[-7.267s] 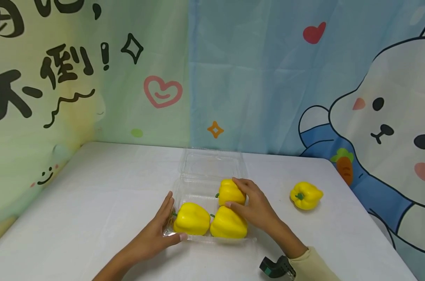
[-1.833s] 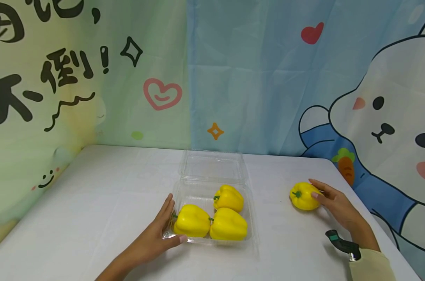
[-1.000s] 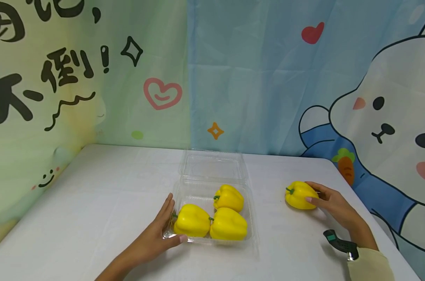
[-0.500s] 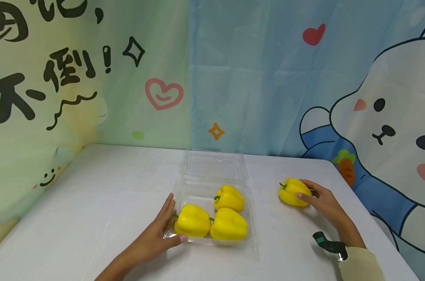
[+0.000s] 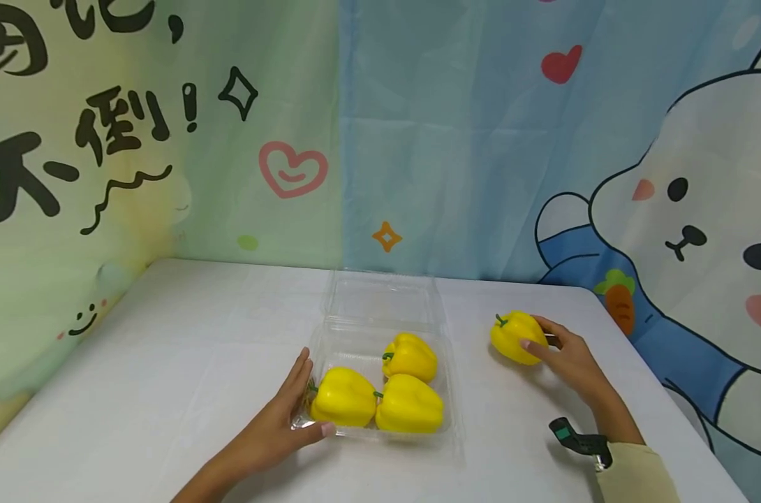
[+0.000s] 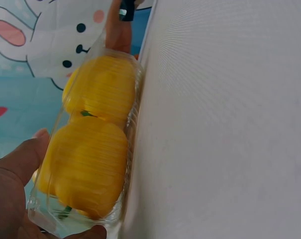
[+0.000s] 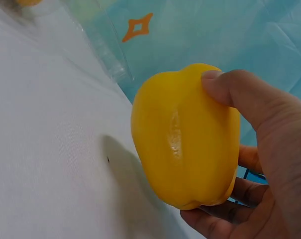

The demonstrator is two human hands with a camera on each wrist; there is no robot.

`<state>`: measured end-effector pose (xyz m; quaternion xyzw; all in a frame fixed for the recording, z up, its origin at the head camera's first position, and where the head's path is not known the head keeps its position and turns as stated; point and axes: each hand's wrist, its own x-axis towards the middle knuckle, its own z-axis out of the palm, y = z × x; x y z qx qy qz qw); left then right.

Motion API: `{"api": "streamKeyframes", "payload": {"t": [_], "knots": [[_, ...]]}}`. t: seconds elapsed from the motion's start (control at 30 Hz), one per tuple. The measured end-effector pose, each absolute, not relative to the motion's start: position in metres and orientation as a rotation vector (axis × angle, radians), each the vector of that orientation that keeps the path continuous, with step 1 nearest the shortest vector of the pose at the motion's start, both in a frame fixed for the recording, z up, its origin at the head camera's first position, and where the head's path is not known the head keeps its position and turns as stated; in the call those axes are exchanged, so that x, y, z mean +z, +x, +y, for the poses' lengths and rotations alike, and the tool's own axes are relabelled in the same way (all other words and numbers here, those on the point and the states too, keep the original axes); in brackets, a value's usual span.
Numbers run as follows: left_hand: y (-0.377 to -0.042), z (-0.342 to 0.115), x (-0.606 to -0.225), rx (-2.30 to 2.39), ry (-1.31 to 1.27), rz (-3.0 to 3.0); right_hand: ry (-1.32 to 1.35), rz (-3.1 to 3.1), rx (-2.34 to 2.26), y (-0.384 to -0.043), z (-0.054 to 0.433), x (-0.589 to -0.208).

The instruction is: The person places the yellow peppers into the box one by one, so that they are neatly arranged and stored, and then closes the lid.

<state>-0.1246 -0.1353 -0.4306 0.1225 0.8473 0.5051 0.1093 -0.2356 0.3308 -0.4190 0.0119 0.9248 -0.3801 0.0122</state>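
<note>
My right hand (image 5: 572,360) holds a yellow bell pepper (image 5: 517,337) with a green stem, to the right of the box. In the right wrist view the thumb (image 7: 235,88) lies on the held pepper's near face, the other fingers behind and below; its shadow falls on the cloth. My left hand (image 5: 272,426) rests at the near left corner of a clear plastic box (image 5: 355,342), fairly straight fingers along the left wall, thumb at the front rim. Inside lie three yellow peppers: front left (image 5: 343,397), front right (image 5: 410,404) and back right (image 5: 410,357).
The box's clear lid (image 5: 382,299) lies open toward the back. A white cloth covers the table (image 5: 167,363). Behind it hangs a printed backdrop (image 5: 443,175) with a cartoon rabbit. A black device (image 5: 580,441) is strapped on the right wrist.
My right hand has gone from the back-right pepper in the box to the loose one, gripped it, moved it left and lifted it. The left hand stays at the box.
</note>
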Motion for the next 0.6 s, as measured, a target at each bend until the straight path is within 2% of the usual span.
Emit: {"api": "streamKeyframes", "payload": {"t": [0.6], "knots": [[-0.125, -0.136, -0.43, 1.483, 0.376, 2.486, -0.249, 2.937, -1.264, -0.227, 0.278, -0.389]]}}
